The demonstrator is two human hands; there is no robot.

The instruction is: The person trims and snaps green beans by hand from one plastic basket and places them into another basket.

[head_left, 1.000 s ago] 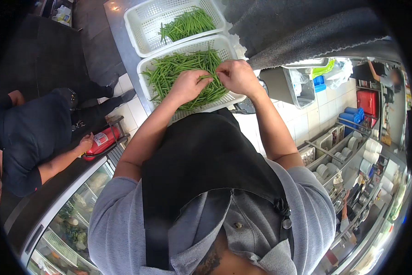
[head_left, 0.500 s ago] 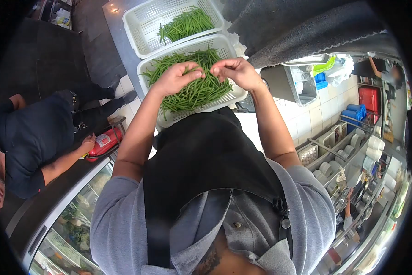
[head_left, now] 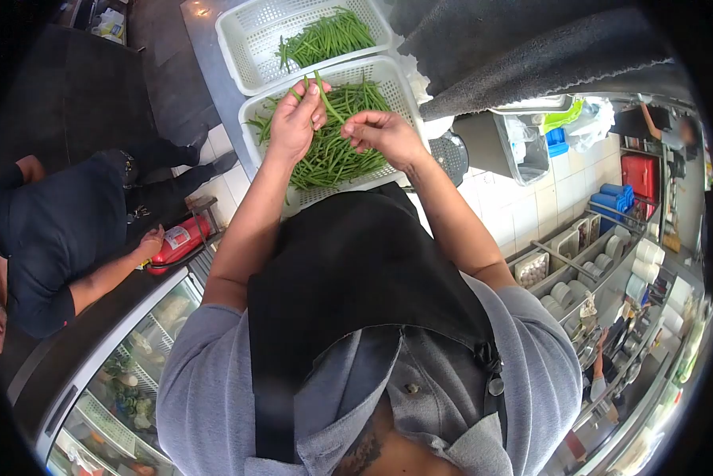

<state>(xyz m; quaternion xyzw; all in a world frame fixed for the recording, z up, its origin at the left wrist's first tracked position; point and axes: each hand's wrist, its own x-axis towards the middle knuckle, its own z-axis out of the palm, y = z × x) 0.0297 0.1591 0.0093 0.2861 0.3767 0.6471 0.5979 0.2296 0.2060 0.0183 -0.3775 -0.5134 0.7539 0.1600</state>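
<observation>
My left hand (head_left: pixel 295 125) is closed over the near basket, pinching green beans (head_left: pixel 325 97) whose tips stick up past the fingers. One of these beans slants down to the right, toward my right hand (head_left: pixel 383 136). There the thumb and fingertips are pinched together at its lower end. Below both hands, a loose heap of green beans (head_left: pixel 337 163) fills much of the near white perforated basket (head_left: pixel 398 86). The far white basket (head_left: pixel 249 47) bears a smaller, more neatly aligned pile of green beans (head_left: pixel 333 40).
Both baskets rest on a metal counter (head_left: pixel 214 59). A grey bin (head_left: pixel 491 147) stands to the right, near shelves with stacked bowls (head_left: pixel 559 293). At left another person in dark clothes (head_left: pixel 71 226) has a hand near a red fire extinguisher (head_left: pixel 180 240), beside a glass-topped display fridge (head_left: pixel 107 357).
My left hand has turned upward and risen a little, with bean tips now showing above its fingers. My right hand has shifted slightly down and left, to the slanting bean's lower end.
</observation>
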